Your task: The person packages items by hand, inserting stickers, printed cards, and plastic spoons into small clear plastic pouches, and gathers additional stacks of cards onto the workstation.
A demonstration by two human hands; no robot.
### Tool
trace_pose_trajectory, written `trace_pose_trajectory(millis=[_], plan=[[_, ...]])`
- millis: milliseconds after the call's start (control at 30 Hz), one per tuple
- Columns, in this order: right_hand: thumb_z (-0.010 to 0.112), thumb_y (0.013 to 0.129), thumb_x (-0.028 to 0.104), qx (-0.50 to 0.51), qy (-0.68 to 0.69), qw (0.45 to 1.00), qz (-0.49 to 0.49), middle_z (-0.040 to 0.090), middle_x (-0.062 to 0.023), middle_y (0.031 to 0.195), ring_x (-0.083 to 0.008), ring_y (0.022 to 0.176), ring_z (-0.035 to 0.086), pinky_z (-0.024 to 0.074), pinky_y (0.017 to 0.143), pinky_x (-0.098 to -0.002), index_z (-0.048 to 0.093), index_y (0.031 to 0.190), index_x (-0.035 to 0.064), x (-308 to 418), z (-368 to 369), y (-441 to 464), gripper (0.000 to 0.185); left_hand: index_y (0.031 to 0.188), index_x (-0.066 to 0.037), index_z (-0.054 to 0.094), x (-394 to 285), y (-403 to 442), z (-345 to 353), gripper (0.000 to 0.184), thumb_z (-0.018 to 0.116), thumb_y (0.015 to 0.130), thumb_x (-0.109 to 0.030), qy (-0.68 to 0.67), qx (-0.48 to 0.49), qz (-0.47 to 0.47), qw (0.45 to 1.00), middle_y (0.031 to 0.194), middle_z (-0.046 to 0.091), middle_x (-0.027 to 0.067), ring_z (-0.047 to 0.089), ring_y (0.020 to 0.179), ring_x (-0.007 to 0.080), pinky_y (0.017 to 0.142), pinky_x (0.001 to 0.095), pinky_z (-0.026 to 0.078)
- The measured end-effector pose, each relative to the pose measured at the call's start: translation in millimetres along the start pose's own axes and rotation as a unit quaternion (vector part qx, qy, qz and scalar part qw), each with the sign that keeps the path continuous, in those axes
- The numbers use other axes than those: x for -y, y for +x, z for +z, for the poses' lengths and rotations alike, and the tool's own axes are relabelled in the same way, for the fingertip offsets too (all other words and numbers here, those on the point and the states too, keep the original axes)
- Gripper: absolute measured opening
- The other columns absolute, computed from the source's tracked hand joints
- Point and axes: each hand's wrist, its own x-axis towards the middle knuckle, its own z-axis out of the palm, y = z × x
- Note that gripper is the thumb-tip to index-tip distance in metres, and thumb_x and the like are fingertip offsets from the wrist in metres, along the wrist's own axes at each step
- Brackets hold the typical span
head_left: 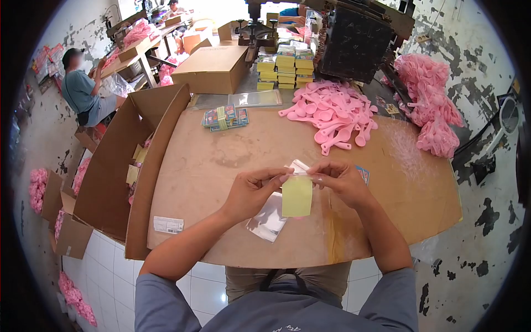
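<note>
My left hand (259, 191) and my right hand (345, 182) pinch the two upper corners of a small clear plastic bag (299, 167), with a pale yellow card (297, 197) hanging below my fingertips. Whether the card is fully inside the bag I cannot tell. Flat on the cardboard under my left hand are clear plastic bags (269, 221). A printed blue card (363, 174) is partly hidden behind my right hand. Farther away lie a pile of pink plastic spoons (332, 110) and banded bundles of printed cards (224, 118).
An open cardboard box (145, 182) stands along the left edge. At the back are a closed carton (213, 66), stacked card bundles (286, 63) and a dark machine (354, 41). Bagged pink spoons (431, 99) hang at right. A person (86, 88) sits far left.
</note>
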Motion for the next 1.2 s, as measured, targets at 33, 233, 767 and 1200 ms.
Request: trace_pose_trajectory(millis=[33,233,767,1200], plan=[[0.072,0.098,0.006,0.002,0.002,1.000,0.001,0.074,-0.0020,0.101,-0.0084,0.089,0.067,0.0525,0.078,-0.0248,0.075,0.113,0.0004,-1.3,-1.3,0.2,0.017,0.124,0.005,0.071,-1.2,0.1,-0.7,0.026,0.064,0.104,-0.010,0.006,0.007,0.004,1.000,0.115,0.076,0.0111,0.070,0.104,0.0122,0.090,0.0297,0.060],[0.070,0.098,0.008,0.029,-0.013,0.999,-0.036,0.073,-0.0016,0.099,-0.0079,0.085,0.064,0.0509,0.076,-0.0242,0.076,0.112,-0.0005,-1.3,-8.6,0.7,0.017,0.123,0.004,0.072,0.6,1.8,-6.0,0.026,0.061,0.106,-0.012,-0.049,0.025,-0.016,0.998,0.116,0.076,0.0118,0.071,0.104,0.0150,0.090,0.0312,0.061],[0.071,0.097,0.003,0.027,-0.004,0.998,-0.049,0.071,-0.0046,0.106,-0.0114,0.099,0.068,0.0552,0.091,-0.0272,0.066,0.125,-0.0029,-10.5,-4.6,2.5,0.029,0.128,0.003,0.069,4.7,6.5,-5.0,0.027,0.062,0.106,-0.011,-0.011,0.024,-0.070,0.997,0.119,0.074,0.0110,0.071,0.106,0.0152,0.094,0.0320,0.062],[0.071,0.097,0.003,0.101,-0.034,0.994,-0.010,0.069,-0.0026,0.103,-0.0107,0.095,0.067,0.0545,0.087,-0.0275,0.064,0.119,-0.0010,-5.1,-2.5,-5.1,0.024,0.133,0.003,0.062,-6.6,5.5,9.1,0.033,0.064,0.105,-0.014,-0.092,-0.035,-0.001,0.995,0.113,0.075,0.0095,0.070,0.103,0.0128,0.091,0.0288,0.060]])
